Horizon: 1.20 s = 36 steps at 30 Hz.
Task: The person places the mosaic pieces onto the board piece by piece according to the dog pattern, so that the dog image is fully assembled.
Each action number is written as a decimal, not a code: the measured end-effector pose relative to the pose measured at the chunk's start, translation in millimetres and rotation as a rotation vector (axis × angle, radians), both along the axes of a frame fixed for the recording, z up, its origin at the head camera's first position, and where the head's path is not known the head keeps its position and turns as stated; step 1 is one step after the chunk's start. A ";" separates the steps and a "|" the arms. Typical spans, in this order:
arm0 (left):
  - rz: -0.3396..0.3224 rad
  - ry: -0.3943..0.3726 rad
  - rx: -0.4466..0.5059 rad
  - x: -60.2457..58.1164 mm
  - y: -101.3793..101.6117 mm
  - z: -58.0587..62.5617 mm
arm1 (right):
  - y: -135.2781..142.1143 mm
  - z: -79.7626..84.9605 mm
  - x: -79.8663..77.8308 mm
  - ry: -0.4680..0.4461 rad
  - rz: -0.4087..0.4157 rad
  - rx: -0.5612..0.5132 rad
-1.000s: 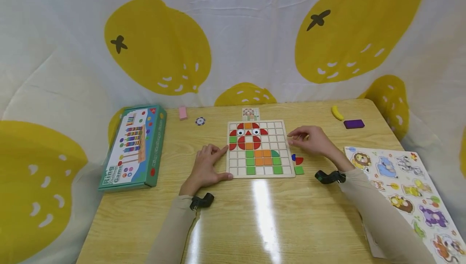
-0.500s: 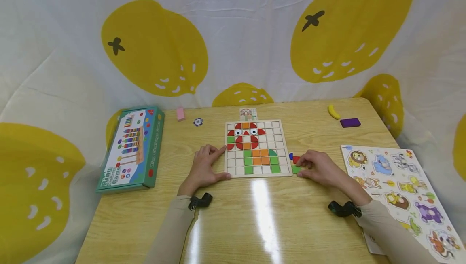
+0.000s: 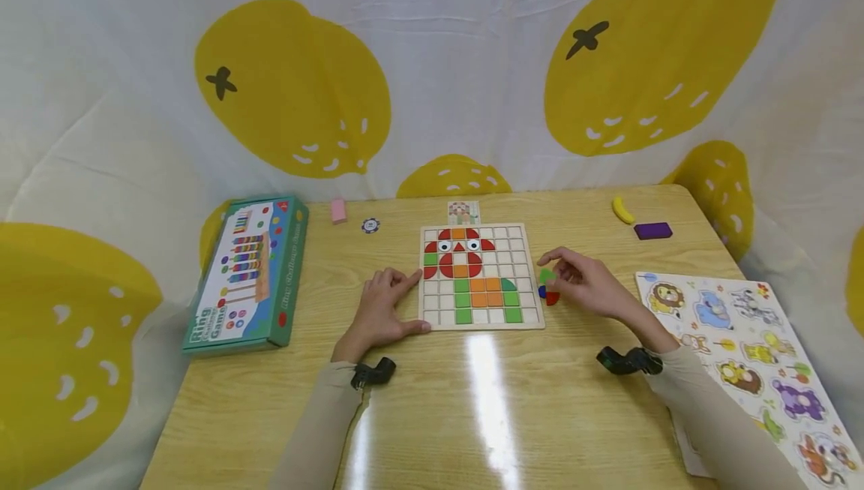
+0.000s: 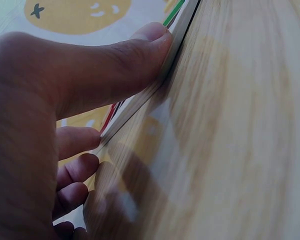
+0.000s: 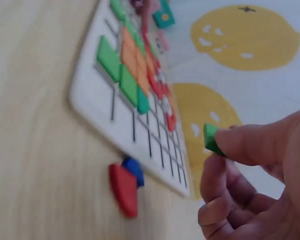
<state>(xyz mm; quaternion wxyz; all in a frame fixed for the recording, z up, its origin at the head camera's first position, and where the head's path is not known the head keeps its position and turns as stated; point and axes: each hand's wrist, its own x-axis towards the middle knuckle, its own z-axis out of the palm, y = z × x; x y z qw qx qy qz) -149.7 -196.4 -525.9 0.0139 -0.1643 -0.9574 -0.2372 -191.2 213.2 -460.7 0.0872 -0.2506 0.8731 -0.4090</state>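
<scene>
A wooden grid board (image 3: 447, 317) lies mid-table, with red, orange and green tiles and two eye pieces forming a figure on it. My left hand (image 3: 380, 310) rests at the board's left side, its thumb pressing the near left corner and the index fingertip against the left edge. Between thumb and fingers my right hand (image 3: 586, 285) pinches a green tile (image 5: 210, 139), held up just right of the board. Below that hand, a red quarter-round piece (image 5: 123, 190) and a blue piece (image 5: 134, 170) lie on the table beside the board's edge.
A small picture card (image 3: 463, 212) lies behind the board. To the left are a green game box (image 3: 286, 280), a pink block (image 3: 338, 211) and a round chip (image 3: 370, 225). A yellow banana (image 3: 622, 210), a purple block (image 3: 652, 230) and an animal puzzle board (image 3: 745, 306) sit right.
My right hand reached down to the green tile lying by the board's near right corner, took hold of it and lifted it away from the viewer. The left hand has stayed at the board.
</scene>
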 end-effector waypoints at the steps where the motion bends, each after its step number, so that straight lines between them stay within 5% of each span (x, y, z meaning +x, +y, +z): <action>1: 0.002 -0.003 0.002 0.0 -0.1 0.1 | -4.6 1.1 -5.7 -0.015 -0.009 -0.021; 14: -0.007 -0.029 -0.006 0.5 2.6 -0.6 | -72.1 -29.9 -59.8 -0.032 -0.148 -0.026; 36: -0.004 -0.007 0.001 1.1 0.1 2.7 | -76.5 -29.5 -60.2 -0.014 -0.108 0.000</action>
